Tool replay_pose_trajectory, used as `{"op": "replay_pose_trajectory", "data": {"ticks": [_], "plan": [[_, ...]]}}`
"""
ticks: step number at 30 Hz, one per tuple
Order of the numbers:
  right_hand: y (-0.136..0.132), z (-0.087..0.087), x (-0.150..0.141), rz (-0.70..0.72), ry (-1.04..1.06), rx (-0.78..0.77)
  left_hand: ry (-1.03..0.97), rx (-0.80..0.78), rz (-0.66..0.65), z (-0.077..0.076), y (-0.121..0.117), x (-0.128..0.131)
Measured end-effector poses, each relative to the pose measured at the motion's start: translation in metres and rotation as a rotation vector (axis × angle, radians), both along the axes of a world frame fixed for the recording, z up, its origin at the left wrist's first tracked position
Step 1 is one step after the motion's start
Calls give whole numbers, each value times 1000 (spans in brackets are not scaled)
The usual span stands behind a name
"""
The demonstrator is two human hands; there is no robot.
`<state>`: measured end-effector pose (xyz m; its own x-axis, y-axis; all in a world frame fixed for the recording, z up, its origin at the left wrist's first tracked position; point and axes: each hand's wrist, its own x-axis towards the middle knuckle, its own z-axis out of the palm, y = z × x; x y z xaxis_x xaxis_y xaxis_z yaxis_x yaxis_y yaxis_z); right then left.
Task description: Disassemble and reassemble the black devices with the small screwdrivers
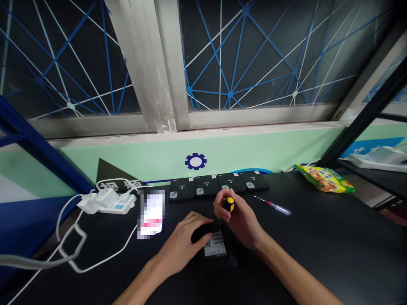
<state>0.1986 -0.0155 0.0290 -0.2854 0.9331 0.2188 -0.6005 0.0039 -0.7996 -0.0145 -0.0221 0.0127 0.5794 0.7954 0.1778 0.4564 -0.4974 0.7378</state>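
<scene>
The right hand (243,220) is curled closed around a yellow-and-black screwdriver handle (229,205), which is seen nearly end-on; the shaft is hidden, so whether the tip meets anything cannot be told. The left hand (184,241) is bent over the left side of a flat black unit (215,245), its thumb by the white printed label and its fingers towards the far edge; whether it grips or merely steadies the unit cannot be told. The unit lies on the black desk (346,258), in front of the person and between the two hands.

Work on this unit appears under way: its visible face looks whole, with the label in place, and no loose screws or removed parts can be made out. Beyond the hands, four flat black cases (206,186) stand in a row by the wall; whether they are finished or waiting is unclear. A red-and-clear screwdriver (274,206) lies to the right, unused. Farther out are a lit smartphone (151,214), a white power strip (122,207) and a yellow-green snack bag (327,178).
</scene>
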Motion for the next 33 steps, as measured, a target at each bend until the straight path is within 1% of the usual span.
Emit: {"op": "replay_pose_trajectory", "data": {"ticks": [7,12,17,22,28,33], "plan": [[-4,7,1,43,98,3,3,7,4,1,-1,1],[-2,4,1,-10,29,21,-3,0,-7,0,0,-1],[-1,-3,0,-16,-25,2,1,2,2,-4,0,-1],[-1,0,-4,-12,15,-2,-2,10,17,-6,-1,0],[-2,3,-2,-7,95,10,-8,-28,36,-6,-2,-1],[-4,3,-3,-24,37,22,-21,-46,38,-9,-3,0]]}}
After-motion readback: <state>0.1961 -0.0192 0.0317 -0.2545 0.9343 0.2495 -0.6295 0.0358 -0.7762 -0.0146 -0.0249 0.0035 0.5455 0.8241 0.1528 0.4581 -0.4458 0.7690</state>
